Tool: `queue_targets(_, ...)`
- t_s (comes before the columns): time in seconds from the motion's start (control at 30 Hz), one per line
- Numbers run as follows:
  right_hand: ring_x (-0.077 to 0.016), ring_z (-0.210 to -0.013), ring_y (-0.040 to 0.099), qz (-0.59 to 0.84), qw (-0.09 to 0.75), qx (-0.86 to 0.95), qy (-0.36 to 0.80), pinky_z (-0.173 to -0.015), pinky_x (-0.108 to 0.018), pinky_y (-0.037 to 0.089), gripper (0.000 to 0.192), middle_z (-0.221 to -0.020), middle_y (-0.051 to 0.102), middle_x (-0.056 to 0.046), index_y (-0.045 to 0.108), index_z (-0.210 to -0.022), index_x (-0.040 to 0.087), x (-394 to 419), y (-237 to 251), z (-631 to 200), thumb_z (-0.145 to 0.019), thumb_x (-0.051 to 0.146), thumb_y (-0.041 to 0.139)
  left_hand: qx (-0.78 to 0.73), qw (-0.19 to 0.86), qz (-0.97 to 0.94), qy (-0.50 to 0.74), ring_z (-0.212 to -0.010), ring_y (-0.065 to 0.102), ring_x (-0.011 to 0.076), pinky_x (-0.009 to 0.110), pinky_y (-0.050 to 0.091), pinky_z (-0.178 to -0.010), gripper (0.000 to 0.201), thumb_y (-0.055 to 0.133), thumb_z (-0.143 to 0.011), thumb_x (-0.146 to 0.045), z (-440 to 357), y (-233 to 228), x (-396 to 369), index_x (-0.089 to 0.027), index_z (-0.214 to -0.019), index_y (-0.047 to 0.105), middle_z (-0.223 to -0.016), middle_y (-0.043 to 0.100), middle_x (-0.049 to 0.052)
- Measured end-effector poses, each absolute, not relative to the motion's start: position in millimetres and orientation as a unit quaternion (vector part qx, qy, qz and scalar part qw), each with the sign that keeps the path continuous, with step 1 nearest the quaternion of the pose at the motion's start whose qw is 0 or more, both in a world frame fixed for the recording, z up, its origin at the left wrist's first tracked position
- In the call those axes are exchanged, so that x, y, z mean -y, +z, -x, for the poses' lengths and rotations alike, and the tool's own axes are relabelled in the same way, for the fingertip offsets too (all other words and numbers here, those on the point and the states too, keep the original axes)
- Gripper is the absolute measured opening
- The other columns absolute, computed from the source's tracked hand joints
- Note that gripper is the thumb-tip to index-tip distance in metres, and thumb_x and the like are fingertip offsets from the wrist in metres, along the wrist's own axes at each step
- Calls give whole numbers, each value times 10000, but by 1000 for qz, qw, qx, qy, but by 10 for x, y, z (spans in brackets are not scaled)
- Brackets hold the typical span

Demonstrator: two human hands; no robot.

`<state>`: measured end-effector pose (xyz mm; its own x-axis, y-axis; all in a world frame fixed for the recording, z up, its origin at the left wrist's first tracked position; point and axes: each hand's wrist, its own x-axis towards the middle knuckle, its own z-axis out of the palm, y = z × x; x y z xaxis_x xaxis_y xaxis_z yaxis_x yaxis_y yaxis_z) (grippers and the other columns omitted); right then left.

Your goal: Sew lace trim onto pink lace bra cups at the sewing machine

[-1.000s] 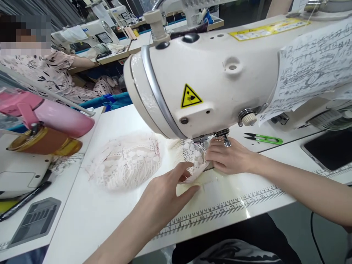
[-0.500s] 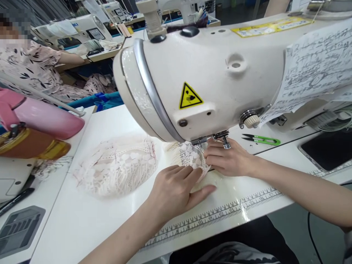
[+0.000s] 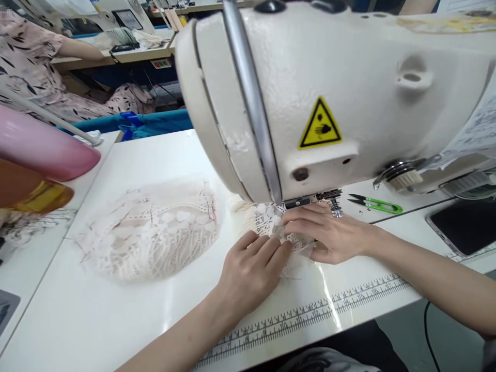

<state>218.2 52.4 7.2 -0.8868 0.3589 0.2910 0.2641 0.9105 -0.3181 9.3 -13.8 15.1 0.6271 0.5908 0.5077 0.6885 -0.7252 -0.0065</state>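
My left hand (image 3: 250,268) — half-curled, resting on the lace (image 3: 265,218) under the sewing head (image 3: 321,67). Right hand (image 3: 335,233) at left's 2 o'clock, fingers bent over same lace — can't tell either's grip.

This is a garment sewing workshop: an industrial sewing machine (image 3: 349,67) with a yellow hand-warning triangle (image 3: 321,126) stands over a white desk (image 3: 116,320) that has a ruler scale (image 3: 302,316) along its front edge, with pale lace (image 3: 267,218) under the machine's head and green thread snips (image 3: 382,205) near by. Beyond, a person (image 3: 27,67) in leaf-patterned clothing sits at another desk (image 3: 155,51), which carries a second machine (image 3: 106,18) with a small screen (image 3: 127,19).
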Motion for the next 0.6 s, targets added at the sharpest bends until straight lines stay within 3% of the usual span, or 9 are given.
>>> queue_targets(0.07,-184,-1067,516,167,181,963,111,-874,-361,421,222,-1206,576,-52,515,-1104,204,-518,65,-2174,-901,284,475,364,93,892,-250,-521,452,121,288,343,-534,158,450,-858,-77,-80,127,142,-166,-881,578,-603,532,-25)
queue_targets(0.13,-159,-1031,551,166,205,961,78,-863,-341,434,125,-1160,619,-23,562,-985,213,-517,58,-2175,-926,213,452,368,94,890,-253,-529,470,119,291,350,-554,178,446,-852,-55,-77,113,142,-164,-884,583,-606,545,-24)
queue_targets(0.23,-128,-1013,581,141,250,956,62,-898,-322,452,153,-1055,674,7,599,-915,205,-532,47,-2184,-916,135,463,366,124,891,-240,-533,489,116,299,357,-575,206,443,-831,-23,-82,118,139,-160,-860,593,-608,563,-25)
queue_targets(0.33,-111,-977,604,112,273,952,80,-975,-336,447,131,-970,697,8,619,-951,188,-551,19,-2197,-924,197,491,347,183,894,-215,-559,518,117,302,369,-582,225,451,-805,-15,-84,123,126,-173,-842,606,-671,625,-22)
queue_targets(0.43,-104,-971,609,130,258,954,81,-908,-317,488,156,-963,696,2,621,-993,196,-546,-19,-2217,-934,227,480,330,174,903,-212,-842,643,181,345,476,-733,232,439,-793,-54,-70,98,99,-161,-887,622,-945,703,50)
queue_targets(0.5,-102,-981,605,150,244,955,71,-841,-293,504,170,-951,694,5,619,-1014,210,-532,-33,-2227,-939,220,466,325,136,911,-217,-1043,625,220,376,507,-866,277,422,-769,-65,-54,67,85,-131,-948,623,-1098,680,100)
queue_targets(0.6,-105,-981,604,162,235,956,67,-804,-284,505,184,-933,693,-1,614,-1029,212,-517,-34,-2223,-948,222,448,326,98,915,-219,-1100,613,219,356,545,-884,371,405,-724,-40,-32,22,80,-99,-1032,603,-1152,662,119)
